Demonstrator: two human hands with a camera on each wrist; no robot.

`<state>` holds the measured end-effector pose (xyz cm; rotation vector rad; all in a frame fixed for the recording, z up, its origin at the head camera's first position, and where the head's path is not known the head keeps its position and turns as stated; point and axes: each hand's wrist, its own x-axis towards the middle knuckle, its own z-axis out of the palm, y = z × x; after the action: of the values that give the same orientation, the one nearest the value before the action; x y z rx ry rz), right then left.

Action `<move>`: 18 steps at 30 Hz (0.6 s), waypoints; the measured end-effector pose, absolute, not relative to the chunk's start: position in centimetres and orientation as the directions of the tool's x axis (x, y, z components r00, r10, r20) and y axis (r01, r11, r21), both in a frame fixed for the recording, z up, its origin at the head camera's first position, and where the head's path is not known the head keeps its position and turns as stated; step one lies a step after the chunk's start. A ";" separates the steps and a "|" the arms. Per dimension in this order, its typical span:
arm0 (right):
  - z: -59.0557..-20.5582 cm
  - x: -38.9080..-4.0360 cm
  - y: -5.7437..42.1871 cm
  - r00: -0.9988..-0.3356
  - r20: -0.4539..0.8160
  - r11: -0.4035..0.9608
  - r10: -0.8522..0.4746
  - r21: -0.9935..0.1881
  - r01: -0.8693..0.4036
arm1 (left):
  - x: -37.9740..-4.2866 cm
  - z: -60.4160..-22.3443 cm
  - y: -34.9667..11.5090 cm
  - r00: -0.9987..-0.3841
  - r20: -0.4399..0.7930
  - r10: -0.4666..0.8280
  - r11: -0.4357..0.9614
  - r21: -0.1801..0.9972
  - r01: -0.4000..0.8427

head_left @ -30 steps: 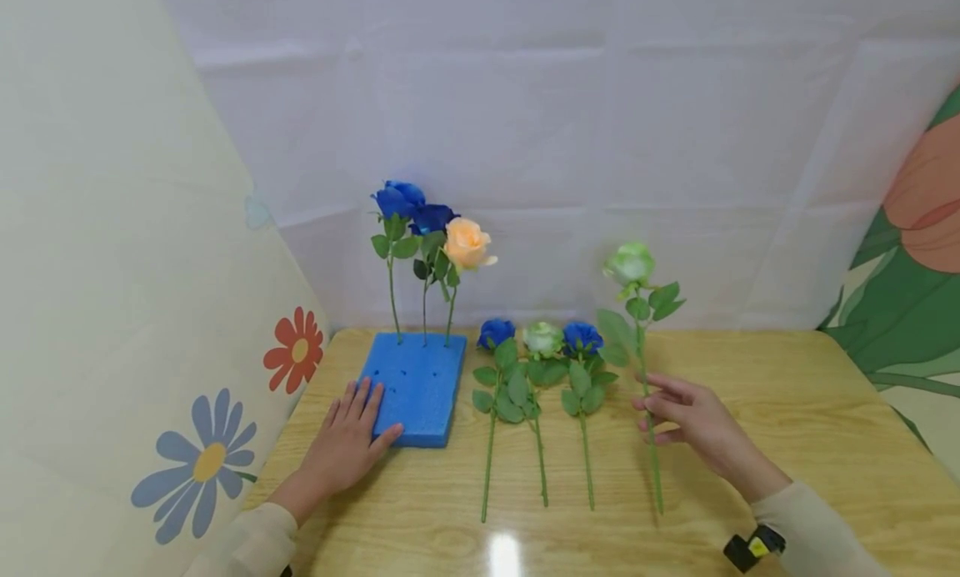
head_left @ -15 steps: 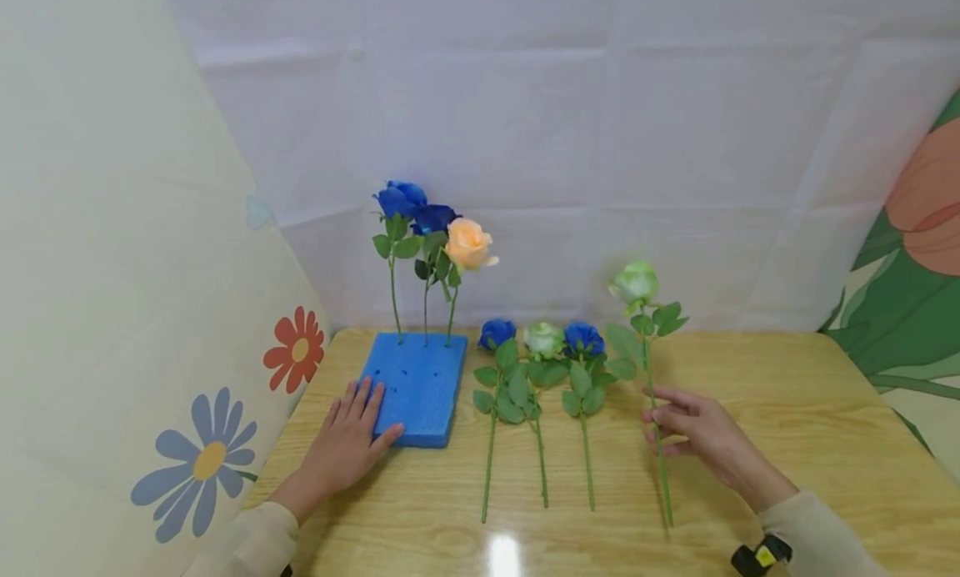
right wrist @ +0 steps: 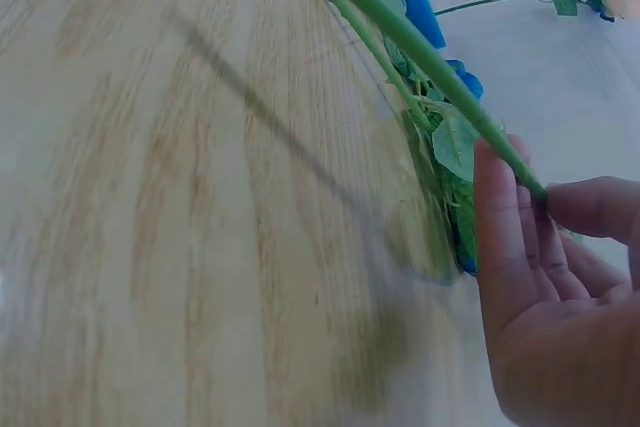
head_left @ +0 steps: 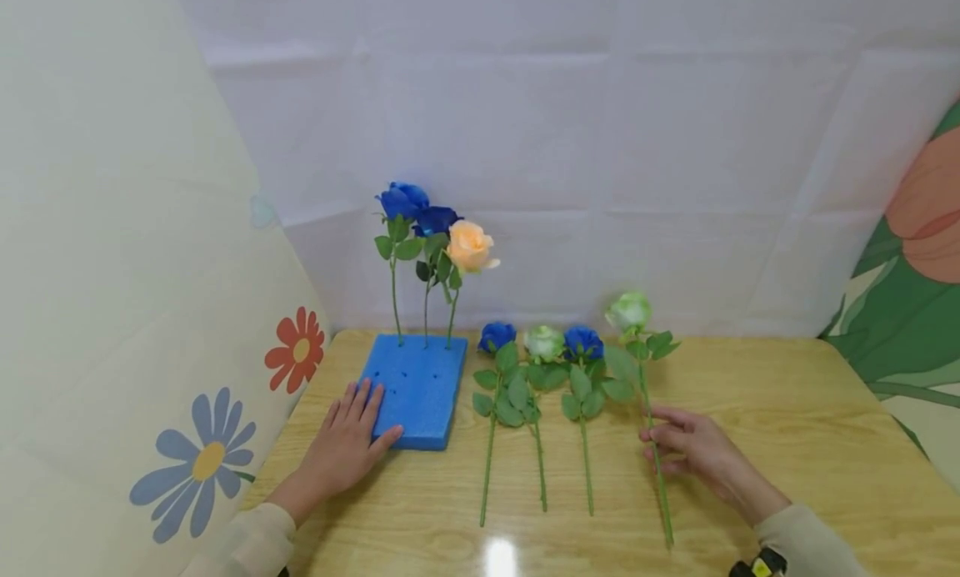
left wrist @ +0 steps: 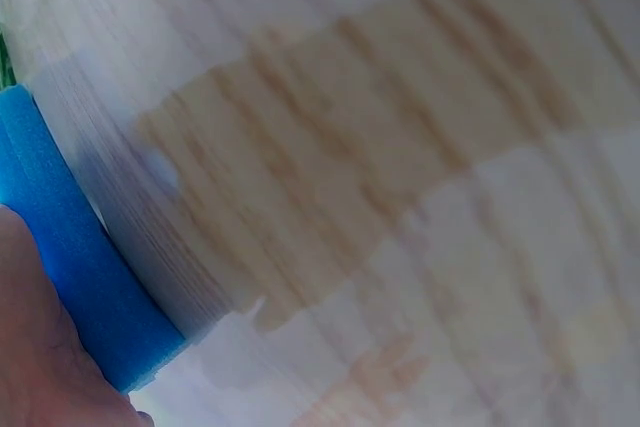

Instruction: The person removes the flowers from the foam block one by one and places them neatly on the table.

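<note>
Two hands work over one wood-grain table (head_left: 787, 410): the right hand (head_left: 697, 452) pinches one green-white rose (head_left: 628, 312) by its stem between thumb and fingers, tilted above the tabletop; the left hand (head_left: 341, 444), fingers straight and spread, rests on the near left corner of one blue foam block (head_left: 420, 402). Between block and right hand lie three roses, two blue roses (head_left: 497, 337) flanking one pale green rose (head_left: 543, 342). Farther off, two upright blue roses (head_left: 403, 200) and one peach rose (head_left: 471, 245) stand in the block's far edge, before one creased white cloth (head_left: 525, 102).
</note>
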<state>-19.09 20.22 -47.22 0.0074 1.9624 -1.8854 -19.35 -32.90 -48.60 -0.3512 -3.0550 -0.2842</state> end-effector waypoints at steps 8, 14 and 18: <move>-47.8 -19.0 20.5 -0.906 -0.297 0.079 -0.301 -0.955 0.286 | -19.4 -48.7 -33.0 -0.972 0.073 0.222 0.955 0.184 0.232; -48.1 -18.9 20.6 -0.900 -0.307 0.072 -0.308 -0.951 0.299 | -19.4 -48.9 -33.0 -0.972 0.083 0.221 0.953 0.194 0.233; -48.3 -18.9 20.6 -0.895 -0.324 0.086 -0.307 -0.946 0.313 | -19.4 -48.7 -32.9 -0.973 0.070 0.219 0.957 0.177 0.228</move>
<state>-18.92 20.59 -48.33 0.0067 1.9274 -1.8607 -19.43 -32.93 -48.66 -0.3490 -3.0584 -0.2863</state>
